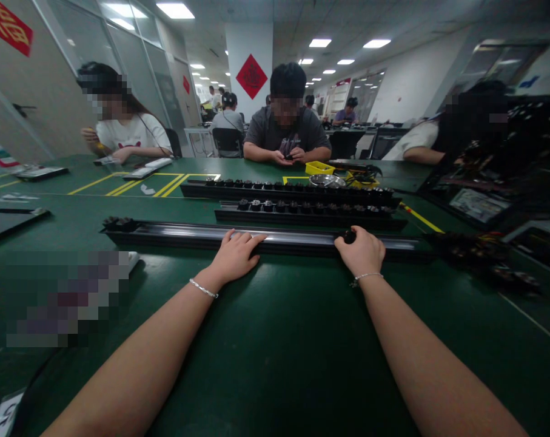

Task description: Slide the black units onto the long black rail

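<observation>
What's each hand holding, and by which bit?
The right hand holds a small black part between thumb and fingers; which bit is unclear. The left hand rests on the rail.

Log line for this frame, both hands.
left hand: on black rail | right hand: holding small black part at same rail

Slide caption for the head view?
Left hand on a black rail, right hand holding a small black part at it.

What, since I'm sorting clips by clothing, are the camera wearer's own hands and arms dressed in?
The left hand and right hand are gloveless, with no sleeves visible on the forearms. On the left is a textured silver-coloured bracelet; on the right, a thinner silver-coloured chain bracelet.
</observation>
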